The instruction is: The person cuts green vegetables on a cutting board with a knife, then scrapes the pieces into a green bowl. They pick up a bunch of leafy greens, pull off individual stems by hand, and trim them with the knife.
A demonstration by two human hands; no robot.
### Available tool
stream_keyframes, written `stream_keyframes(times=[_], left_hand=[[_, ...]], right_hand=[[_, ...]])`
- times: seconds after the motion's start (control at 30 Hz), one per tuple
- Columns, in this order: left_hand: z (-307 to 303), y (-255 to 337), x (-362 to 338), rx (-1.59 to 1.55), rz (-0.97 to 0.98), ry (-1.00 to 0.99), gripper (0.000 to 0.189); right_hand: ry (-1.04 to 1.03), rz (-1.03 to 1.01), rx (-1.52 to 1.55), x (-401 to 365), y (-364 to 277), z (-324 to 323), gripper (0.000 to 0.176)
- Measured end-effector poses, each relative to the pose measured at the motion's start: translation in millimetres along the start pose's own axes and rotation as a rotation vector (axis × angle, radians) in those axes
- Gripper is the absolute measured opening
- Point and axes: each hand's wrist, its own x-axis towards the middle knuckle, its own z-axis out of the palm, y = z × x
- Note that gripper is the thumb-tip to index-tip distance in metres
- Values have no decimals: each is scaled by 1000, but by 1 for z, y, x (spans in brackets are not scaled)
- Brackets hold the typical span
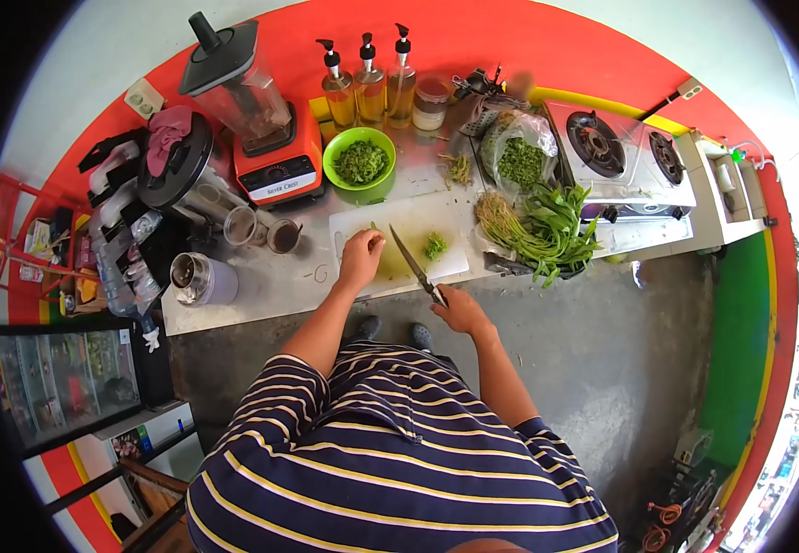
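Note:
My right hand (462,310) is wrapped round the dark handle of a kitchen knife (407,251). Its blade points up and left over a white cutting board (349,224). Over the board's left part, my left hand (361,257) is closed, its fingertips pressed together; what they hold, if anything, is too small to name. A small green bit shows just beyond those fingertips. Right of the blade lies a little heap of chopped greens (435,245), and the board around it is stained green. Behind the board, a lime-green bowl (360,192) holds more chopped greens.
Leafy green stalks (547,230) lie right of the board, below a plastic bag of chopped greens (521,164). A gas stove (634,152) stands farther right. Left are a red blender (275,161), glass cups (284,237) and a lilac flask (206,279). Pump bottles (369,88) line the wall.

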Motion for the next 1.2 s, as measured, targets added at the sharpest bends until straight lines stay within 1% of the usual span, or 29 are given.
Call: stream_keyframes(times=[0.1,0.17,0.2,0.23,0.27,0.3,0.33,0.37,0.43,0.47,0.53,0.6,0.63,0.7,0.77,0.8,0.83,0.87,0.93,1.03,1.07,1.13,1.2], left_hand=[[-2,-7,7,-127,-27,-69,11],[-4,-14,12,-204,-36,-98,12],[-7,-18,14,-93,46,-85,15],[-10,-22,15,20,128,-74,19],[-12,-26,16,16,128,-86,19],[-18,-24,17,65,176,-75,23],[-22,-22,18,116,225,-66,28],[-24,-23,20,114,231,-82,28],[-25,-25,25,142,351,-80,27],[-25,-26,27,137,359,-96,27],[-25,-28,31,203,388,-226,20],[-24,-30,32,224,386,-255,17],[-23,-31,33,251,380,-272,15],[-20,-30,31,246,378,-276,15],[-20,-28,32,242,375,-266,16],[-19,-30,30,202,365,-294,17],[-18,-31,30,161,354,-322,19],[-17,-33,29,160,362,-321,19],[-15,-35,29,99,424,-322,18],[-12,-34,27,118,466,-314,17],[-11,-32,25,116,465,-319,17],[-7,-32,26,129,502,-258,16],[-3,-31,27,123,504,-287,16]], right_hand=[[11,10,-20,-4,-3,5,39],[43,86,-55,-3,-7,5,43],[40,98,-57,0,-8,6,43],[102,167,-54,3,-9,7,43],[166,236,-49,4,-11,9,42],[248,231,-41,3,-15,11,42],[251,244,-34,1,-20,13,42],[277,259,-7,0,-24,15,40],[311,291,29,-6,-39,20,38],[299,292,84,-11,-47,24,35],[294,306,142,-19,-51,35,33],[240,284,187,-24,-55,48,30],[248,294,194,-26,-56,50,30],[201,306,163,-30,-57,51,30],[242,307,177,-26,-50,51,31],[274,300,183,-22,-50,48,32],[269,349,163,-18,-50,44,35],[277,349,162,-14,-50,42,35],[424,356,107,-9,-53,39,37],[481,337,139,-4,-63,40,35],[480,342,140,-4,-67,40,35],[416,346,163,-4,-77,39,33],[426,338,165,-2,-82,45,32]])
